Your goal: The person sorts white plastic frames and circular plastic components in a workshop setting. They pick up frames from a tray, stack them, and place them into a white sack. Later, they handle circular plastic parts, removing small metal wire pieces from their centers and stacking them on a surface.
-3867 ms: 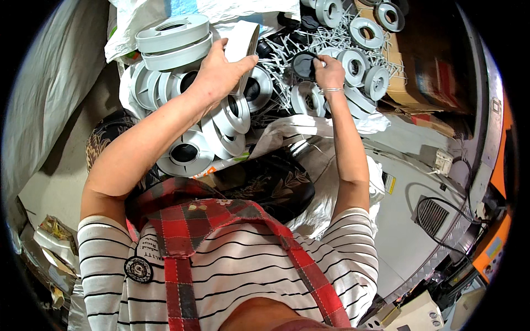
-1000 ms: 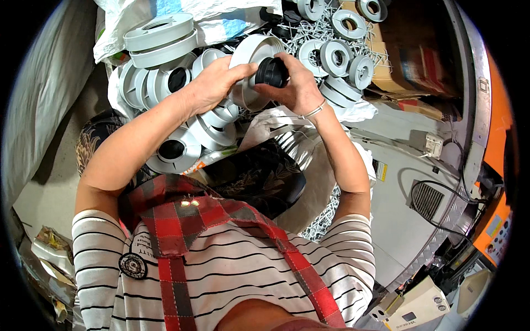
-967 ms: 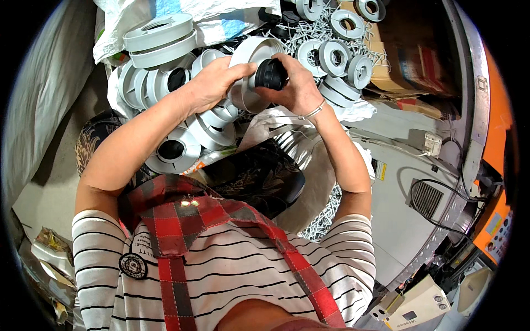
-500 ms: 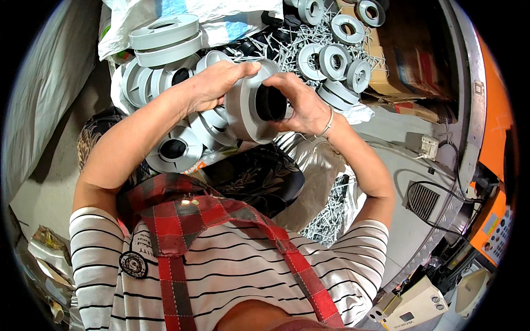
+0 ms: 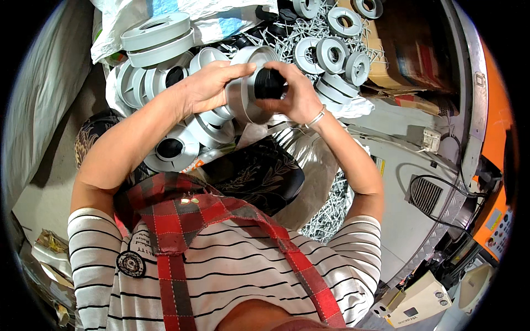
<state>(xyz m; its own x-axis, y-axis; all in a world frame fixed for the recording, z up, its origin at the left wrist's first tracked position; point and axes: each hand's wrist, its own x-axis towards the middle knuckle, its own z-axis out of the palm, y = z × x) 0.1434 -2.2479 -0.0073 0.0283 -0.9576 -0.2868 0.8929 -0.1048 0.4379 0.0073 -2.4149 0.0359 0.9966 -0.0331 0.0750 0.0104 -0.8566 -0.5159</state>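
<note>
My left hand [image 5: 210,87] is closed on the rim of a grey plastic flanged spool [image 5: 238,92], thumb along its top edge. On the spool's right side sits a black round core piece [image 5: 269,84]. My right hand [image 5: 301,95] curls around this black piece, thumb and fingers on opposite sides of it. Whether the piece is fully seated in the spool cannot be seen. Below and left of my left hand lie more grey spools [image 5: 212,132], and one spool [image 5: 175,138] shows a black centre. Two thick grey rings [image 5: 157,36] are stacked farther back.
Small grey plastic pins [image 5: 295,33] heap at the back among several grey rings [image 5: 334,52] and black parts. More pins [image 5: 327,218] fill a bag beside my right arm. Cardboard [image 5: 381,66], a grey cabinet with a cable [image 5: 436,222] and an orange machine [image 5: 499,220] stand at right.
Both hands and the spool have shifted slightly left. My right hand has turned and closed farther around the black piece, its wrist moving left.
</note>
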